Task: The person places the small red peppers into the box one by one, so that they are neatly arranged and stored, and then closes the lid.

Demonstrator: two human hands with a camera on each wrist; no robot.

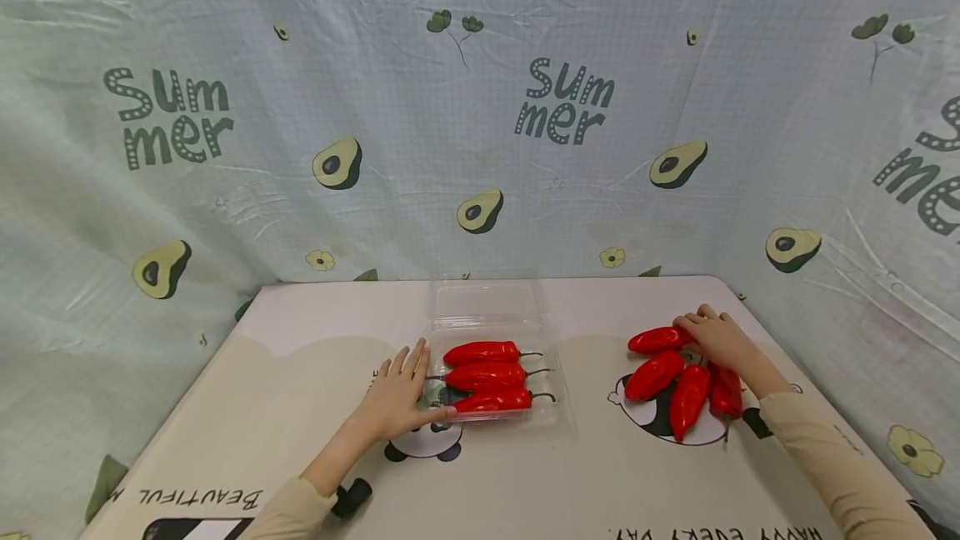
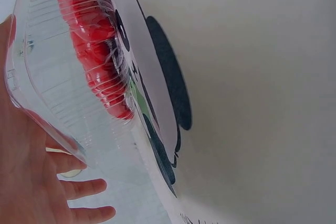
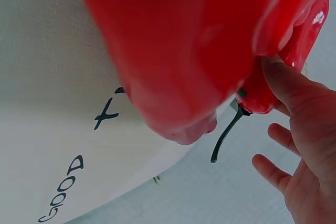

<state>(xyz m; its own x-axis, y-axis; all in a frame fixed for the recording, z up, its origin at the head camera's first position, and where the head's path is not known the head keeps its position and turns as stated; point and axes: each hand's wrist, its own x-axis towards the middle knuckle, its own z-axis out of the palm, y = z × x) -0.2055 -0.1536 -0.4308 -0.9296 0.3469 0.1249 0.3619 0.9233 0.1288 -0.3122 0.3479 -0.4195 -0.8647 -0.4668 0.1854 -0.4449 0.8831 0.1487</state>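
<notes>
Several red peppers [image 1: 487, 376] lie in a clear plastic clamshell box [image 1: 555, 357], most stems pointing right. My left hand [image 1: 397, 398] rests along the box's left side, fingers straight and thumb at the front rim. In the left wrist view the box wall [image 2: 52, 72] stands against the palm. At the right, my right hand [image 1: 716, 340] pinches the stem end of the rearmost loose pepper [image 1: 656, 340]; its thumb [image 3: 289, 80] presses that pepper. Nearer loose peppers [image 1: 688, 402] lie in front of this hand, and one fills much of the right wrist view.
The box's clear lid [image 1: 487, 300] is folded open toward the back. Panda drawings [image 1: 423, 442] and lettering cover the pale table [image 1: 525, 482]. A hanging sheet [image 1: 405, 107] with avocado prints closes off the back and sides.
</notes>
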